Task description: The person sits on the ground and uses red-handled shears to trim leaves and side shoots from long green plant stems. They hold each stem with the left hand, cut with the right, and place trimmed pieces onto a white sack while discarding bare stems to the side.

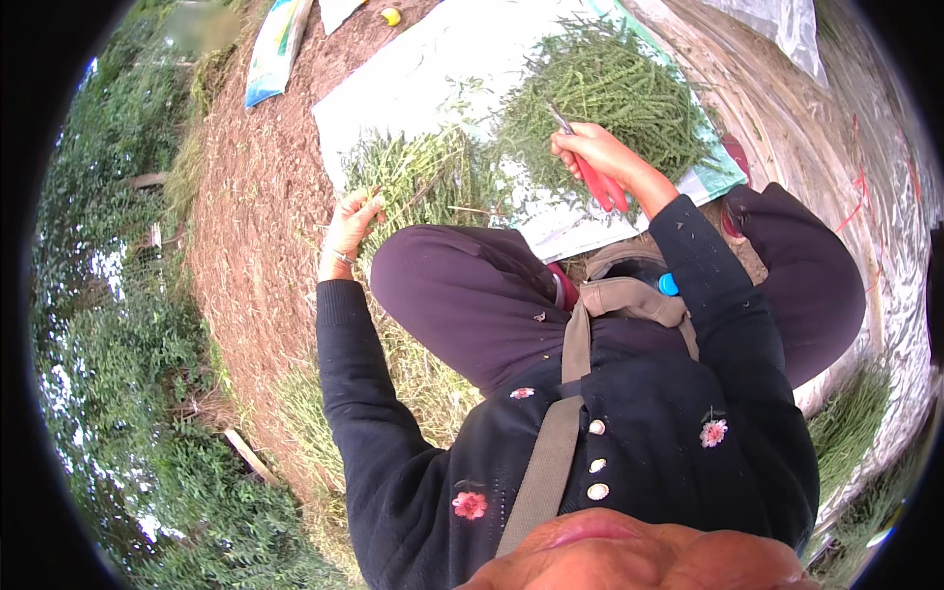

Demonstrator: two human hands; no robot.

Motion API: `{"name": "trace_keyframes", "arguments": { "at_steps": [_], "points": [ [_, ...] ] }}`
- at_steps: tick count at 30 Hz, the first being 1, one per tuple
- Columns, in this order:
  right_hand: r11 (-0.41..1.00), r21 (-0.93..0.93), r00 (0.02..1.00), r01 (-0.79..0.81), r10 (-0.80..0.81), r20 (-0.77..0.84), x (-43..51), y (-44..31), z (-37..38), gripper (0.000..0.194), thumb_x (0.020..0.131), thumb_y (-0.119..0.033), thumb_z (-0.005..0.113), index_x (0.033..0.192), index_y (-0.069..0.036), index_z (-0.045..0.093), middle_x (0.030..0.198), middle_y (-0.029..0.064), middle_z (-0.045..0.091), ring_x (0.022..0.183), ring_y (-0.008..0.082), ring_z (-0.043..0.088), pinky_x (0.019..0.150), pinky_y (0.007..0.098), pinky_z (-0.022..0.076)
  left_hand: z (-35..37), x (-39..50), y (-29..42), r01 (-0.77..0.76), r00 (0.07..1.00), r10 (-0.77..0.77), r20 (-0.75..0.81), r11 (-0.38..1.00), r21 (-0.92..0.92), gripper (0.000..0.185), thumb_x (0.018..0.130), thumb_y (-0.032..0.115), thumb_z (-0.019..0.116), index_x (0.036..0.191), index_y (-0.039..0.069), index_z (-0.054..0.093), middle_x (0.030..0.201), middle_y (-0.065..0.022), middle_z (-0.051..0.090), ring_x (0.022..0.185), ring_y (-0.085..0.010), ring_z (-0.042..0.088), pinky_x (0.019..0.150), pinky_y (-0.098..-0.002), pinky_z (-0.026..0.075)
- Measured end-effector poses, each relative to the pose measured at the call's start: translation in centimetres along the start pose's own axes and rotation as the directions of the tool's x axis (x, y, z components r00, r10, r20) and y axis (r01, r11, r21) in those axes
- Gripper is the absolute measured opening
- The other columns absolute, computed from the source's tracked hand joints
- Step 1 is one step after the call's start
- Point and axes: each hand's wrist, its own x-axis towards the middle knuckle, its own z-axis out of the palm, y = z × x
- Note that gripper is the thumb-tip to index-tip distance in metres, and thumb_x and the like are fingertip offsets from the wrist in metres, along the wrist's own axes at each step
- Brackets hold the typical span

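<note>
My right hand grips pruning shears with red handles, their metal blades pointing up and away from me. Beneath and beyond it spreads a large heap of green leafy cuttings on a white sheet. Over to the left, my left hand pinches a thin plant stem between thumb and fingers. Beside that hand lies a looser pile of longer green stems, partly hidden behind my left knee. Small loose leaves are scattered across the sheet between both piles.
A canvas bag with a blue-capped bottle rests at my lap. Clear plastic film covers the ground at right. Bare soil and bushes lie left. A printed sack and a yellow object sit ahead.
</note>
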Motion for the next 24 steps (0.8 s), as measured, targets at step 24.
{"name": "trace_keyframes", "arguments": {
  "at_steps": [24],
  "points": [
    [0.983,-0.118,0.989,-0.142,0.146,0.027,-1.7,2.8,0.9,0.024,0.088,-0.026,0.053,0.088,-0.002,0.056,0.071,0.0015,0.052,0.065,0.0112,0.050,0.061,0.0248,0.0434,-13.1,-32.8,-26.8,0.617,0.232,0.096,-0.968,0.755,0.222,0.034,0.076,0.031,0.065,0.101,0.007,0.064,0.093,-0.0100,0.065,0.081,-0.0214,0.060,0.077,-0.0315,0.046]
  ]
}}
